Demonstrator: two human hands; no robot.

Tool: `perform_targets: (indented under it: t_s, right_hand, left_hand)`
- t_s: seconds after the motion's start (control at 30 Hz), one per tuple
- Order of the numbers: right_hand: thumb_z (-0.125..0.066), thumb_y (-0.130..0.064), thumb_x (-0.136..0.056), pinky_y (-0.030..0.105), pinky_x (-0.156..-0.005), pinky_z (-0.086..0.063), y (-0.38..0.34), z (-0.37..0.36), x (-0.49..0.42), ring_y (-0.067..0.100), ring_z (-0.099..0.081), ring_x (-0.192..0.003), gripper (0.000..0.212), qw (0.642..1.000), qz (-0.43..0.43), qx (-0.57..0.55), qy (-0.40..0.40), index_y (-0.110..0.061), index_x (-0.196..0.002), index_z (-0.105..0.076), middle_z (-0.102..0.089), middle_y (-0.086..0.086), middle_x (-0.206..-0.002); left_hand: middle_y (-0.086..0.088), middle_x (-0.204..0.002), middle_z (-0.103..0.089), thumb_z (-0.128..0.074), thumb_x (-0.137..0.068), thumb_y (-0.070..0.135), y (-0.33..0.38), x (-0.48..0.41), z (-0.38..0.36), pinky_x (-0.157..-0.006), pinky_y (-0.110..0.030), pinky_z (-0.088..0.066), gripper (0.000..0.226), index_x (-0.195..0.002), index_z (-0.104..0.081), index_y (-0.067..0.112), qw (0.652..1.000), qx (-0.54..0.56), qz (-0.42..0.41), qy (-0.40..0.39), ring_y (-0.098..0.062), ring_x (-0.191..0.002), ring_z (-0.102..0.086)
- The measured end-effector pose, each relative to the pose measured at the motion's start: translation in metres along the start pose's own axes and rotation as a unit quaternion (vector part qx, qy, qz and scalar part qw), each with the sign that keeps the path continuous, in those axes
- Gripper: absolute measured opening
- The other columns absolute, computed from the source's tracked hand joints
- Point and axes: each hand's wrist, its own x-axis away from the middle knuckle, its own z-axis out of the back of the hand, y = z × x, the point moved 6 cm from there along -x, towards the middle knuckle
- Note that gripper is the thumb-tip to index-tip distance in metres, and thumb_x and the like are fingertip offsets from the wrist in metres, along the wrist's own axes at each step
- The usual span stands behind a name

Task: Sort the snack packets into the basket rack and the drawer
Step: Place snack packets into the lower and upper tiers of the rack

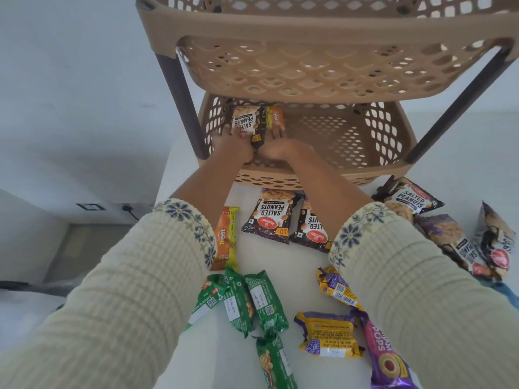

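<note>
Now our left hand [231,144] grips a salted peanuts packet [245,119] and our right hand [278,148] pinches an orange Treat packet [275,116], side by side inside the lower basket [379,127] of the tan rack [280,23]. Nearer, loose packets [269,217] litter the white counter [297,262]. Far left, a plugged wall socket [127,207] sits low.

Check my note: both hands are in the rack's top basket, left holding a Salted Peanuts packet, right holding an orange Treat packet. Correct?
Not the top basket. The head view shows both hands in the lower basket, beneath the upper basket. The rest stands: the left hand holds a Salted Peanuts packet, the right hand an orange Treat packet.
</note>
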Motion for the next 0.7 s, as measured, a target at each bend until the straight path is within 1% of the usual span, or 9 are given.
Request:
perform_targets:
  t_s: [0.17, 0.23, 0.3, 0.4, 0.47, 0.5, 0.57, 0.63, 0.7]
  right_hand:
    - [-0.036, -0.021, -0.098, 0.054, -0.119, 0.003, -0.002, 0.014, 0.014, 0.022, 0.023, -0.146, 0.073, 0.996, 0.059, -0.043, 0.055, -0.014, -0.152, 0.013, 0.029, 0.004, -0.157]
    - [-0.037, -0.013, -0.095, 0.053, -0.120, 0.000, -0.005, 0.028, 0.031, 0.023, 0.020, -0.147, 0.073, 0.987, 0.098, -0.052, 0.114, -0.012, -0.153, 0.008, 0.023, 0.006, -0.159]
    - [-0.040, -0.009, -0.094, 0.052, -0.120, -0.007, -0.003, 0.038, 0.055, 0.024, 0.010, -0.149, 0.070, 0.971, 0.135, -0.078, 0.183, -0.010, -0.154, -0.003, 0.008, 0.009, -0.162]
    - [-0.044, -0.005, -0.093, 0.053, -0.117, -0.022, 0.007, 0.041, 0.107, 0.030, -0.014, -0.148, 0.059, 0.910, 0.183, -0.114, 0.353, -0.008, -0.149, -0.028, -0.022, 0.014, -0.159]
    - [-0.042, -0.001, -0.090, 0.053, -0.115, -0.029, 0.016, 0.028, 0.144, 0.031, -0.024, -0.145, 0.054, 0.855, 0.212, -0.122, 0.456, -0.006, -0.144, -0.039, -0.032, 0.016, -0.154]
    - [-0.041, 0.000, -0.089, 0.052, -0.116, -0.028, 0.021, 0.017, 0.159, 0.030, -0.024, -0.145, 0.054, 0.836, 0.220, -0.121, 0.489, -0.005, -0.143, -0.041, -0.032, 0.016, -0.154]
    - [-0.041, 0.001, -0.090, 0.050, -0.116, -0.027, 0.029, -0.009, 0.181, 0.029, -0.021, -0.146, 0.052, 0.817, 0.228, -0.101, 0.519, -0.004, -0.142, -0.042, -0.030, 0.016, -0.155]
    - [-0.044, 0.001, -0.093, 0.049, -0.116, -0.028, 0.036, -0.035, 0.196, 0.031, -0.020, -0.146, 0.049, 0.815, 0.235, -0.063, 0.526, -0.002, -0.142, -0.043, -0.028, 0.018, -0.155]
    - [-0.046, -0.003, -0.095, 0.046, -0.117, -0.028, 0.042, -0.058, 0.206, 0.030, -0.023, -0.146, 0.045, 0.829, 0.224, -0.034, 0.512, -0.002, -0.140, -0.045, -0.031, 0.016, -0.154]
  left_hand:
    - [-0.011, -0.163, -0.008, -0.031, -0.102, 0.020, -0.002, 0.006, 0.009, -0.116, -0.058, -0.012, 0.055, -0.155, -0.015, 0.021, 0.999, 0.029, -0.027, 0.031, -0.035, -0.148, -0.008]
    - [-0.016, -0.155, -0.031, -0.038, -0.099, 0.020, -0.004, 0.017, 0.020, -0.110, -0.056, -0.028, 0.054, -0.151, -0.026, 0.018, 0.994, 0.073, -0.030, 0.072, -0.037, -0.140, -0.031]
    - [-0.017, -0.130, -0.057, -0.043, -0.095, 0.017, -0.004, 0.038, 0.033, -0.095, -0.050, -0.047, 0.045, -0.139, -0.045, 0.015, 0.975, 0.142, -0.035, 0.166, -0.038, -0.117, -0.056]
    - [-0.010, -0.109, -0.070, -0.046, -0.088, 0.006, 0.007, 0.095, 0.040, -0.083, -0.044, -0.053, 0.040, -0.124, -0.061, 0.017, 0.884, 0.266, -0.128, 0.363, -0.031, -0.098, -0.066]
    - [-0.005, -0.114, -0.069, -0.045, -0.083, 0.004, 0.019, 0.137, 0.025, -0.091, -0.043, -0.048, 0.044, -0.122, -0.063, 0.015, 0.821, 0.271, -0.219, 0.452, -0.022, -0.104, -0.063]
    - [-0.004, -0.117, -0.067, -0.045, -0.082, 0.005, 0.026, 0.153, 0.012, -0.095, -0.044, -0.045, 0.044, -0.121, -0.064, 0.013, 0.810, 0.245, -0.248, 0.472, -0.022, -0.110, -0.059]
    - [-0.009, -0.115, -0.065, -0.051, -0.078, 0.009, 0.042, 0.171, -0.020, -0.094, -0.046, -0.044, 0.038, -0.113, -0.065, 0.009, 0.817, 0.172, -0.280, 0.474, -0.026, -0.110, -0.053]
    - [-0.012, -0.113, -0.064, -0.061, -0.077, 0.012, 0.057, 0.176, -0.052, -0.088, -0.043, -0.047, 0.034, -0.110, -0.064, 0.007, 0.846, 0.105, -0.296, 0.430, -0.030, -0.107, -0.055]
    - [-0.012, -0.123, -0.059, -0.060, -0.082, 0.023, 0.065, 0.171, -0.075, -0.092, -0.041, -0.044, 0.043, -0.123, -0.059, 0.009, 0.889, 0.075, -0.284, 0.351, -0.030, -0.114, -0.052]
